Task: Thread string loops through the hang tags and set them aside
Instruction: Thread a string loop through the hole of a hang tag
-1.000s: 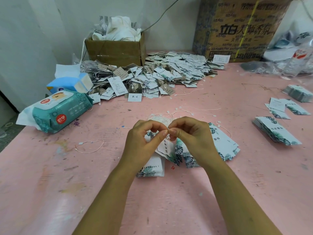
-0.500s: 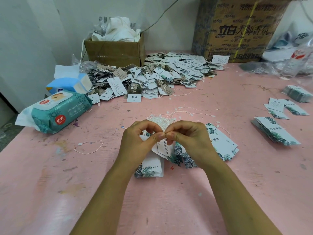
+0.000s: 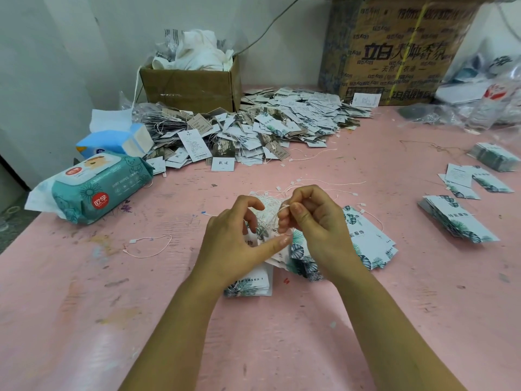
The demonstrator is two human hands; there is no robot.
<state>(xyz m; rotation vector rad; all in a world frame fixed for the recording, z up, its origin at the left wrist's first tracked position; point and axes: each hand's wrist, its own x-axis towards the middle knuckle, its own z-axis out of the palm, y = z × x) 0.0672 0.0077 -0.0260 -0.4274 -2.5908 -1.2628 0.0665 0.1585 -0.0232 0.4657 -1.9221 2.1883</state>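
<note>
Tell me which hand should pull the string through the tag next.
Right, probably: the right hand pinches the string just above the tag, while the left hand holds that tag steady.

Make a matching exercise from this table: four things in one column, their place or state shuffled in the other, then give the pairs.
Things
1. wipes pack
2. small cardboard box
3. loose string loop
4. right hand

Place or state
A. pinches a white string
B. lies by itself on the pink table
C. stands by the wall, stuffed with white cloth
D. teal, near the table's left edge

Pairs: 1-D, 2-C, 3-B, 4-A
</note>
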